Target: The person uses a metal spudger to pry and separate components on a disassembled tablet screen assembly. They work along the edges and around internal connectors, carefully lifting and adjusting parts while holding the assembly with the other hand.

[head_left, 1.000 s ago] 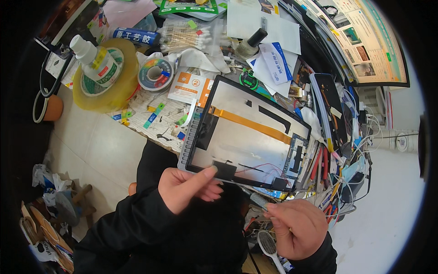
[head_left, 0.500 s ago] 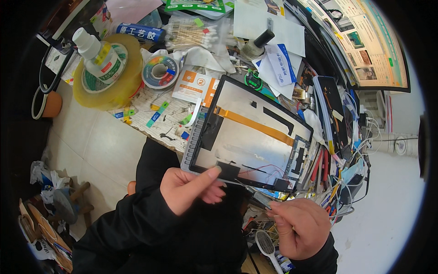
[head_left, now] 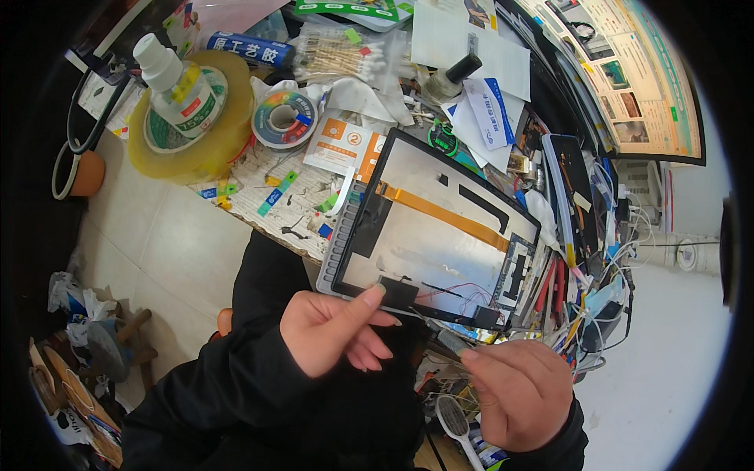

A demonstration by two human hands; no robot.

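A tablet screen panel (head_left: 448, 243) lies back side up, tilted, at the bench's near edge on a grey ridged pad (head_left: 334, 251). Across its silvery back runs an orange flex cable (head_left: 444, 209), and thin red wires (head_left: 459, 292) loop near its lower edge. My left hand (head_left: 334, 326) is at the near left corner, thumb over the black patch, fingers loosely apart; whether the thumb touches cannot be made out. My right hand (head_left: 522, 388) pinches a slim tool with a knurled metal handle (head_left: 452, 341), its thin end pointing left toward the panel's near edge.
Behind the panel stand a solder spool (head_left: 284, 119), a tape roll (head_left: 140, 141) with a spray bottle (head_left: 184, 98), cotton swabs (head_left: 338, 59) and a small dark-capped bottle (head_left: 448, 81). Tools and cables crowd the right. A monitor (head_left: 628, 78) is at upper right; a hairbrush (head_left: 453, 416) lies below.
The bench and panel have shifted slightly rightward in view. My left fingers have spread a little. My right hand still pinches the tool near the panel's lower edge.
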